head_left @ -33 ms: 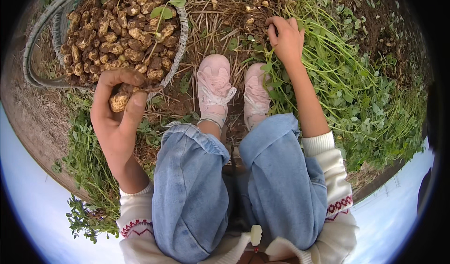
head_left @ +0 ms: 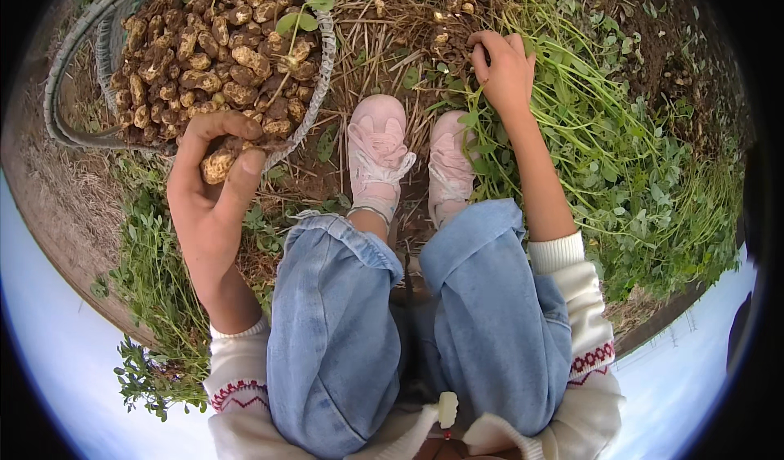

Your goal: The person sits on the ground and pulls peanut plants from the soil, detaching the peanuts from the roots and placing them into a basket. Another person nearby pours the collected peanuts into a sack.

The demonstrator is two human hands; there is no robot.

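Note:
My left hand (head_left: 211, 190) is closed around several dirt-covered peanut pods (head_left: 219, 164) at the near rim of a woven grey basket (head_left: 325, 68). The basket is heaped with peanut pods (head_left: 204, 51), and a small green sprig lies on top. My right hand (head_left: 502, 72) reaches forward past my feet and grips the root end of a green peanut plant (head_left: 588, 133), close to a cluster of pods (head_left: 457, 2) still in the dry straw. Between the two hands are my pink shoes (head_left: 377, 154) and my knees in blue jeans.
Uprooted leafy peanut plants (head_left: 653, 182) lie piled to the right. More green plants (head_left: 155, 313) lie at the lower left. Dry straw and bare soil (head_left: 384, 27) cover the ground ahead, between the basket and the plants.

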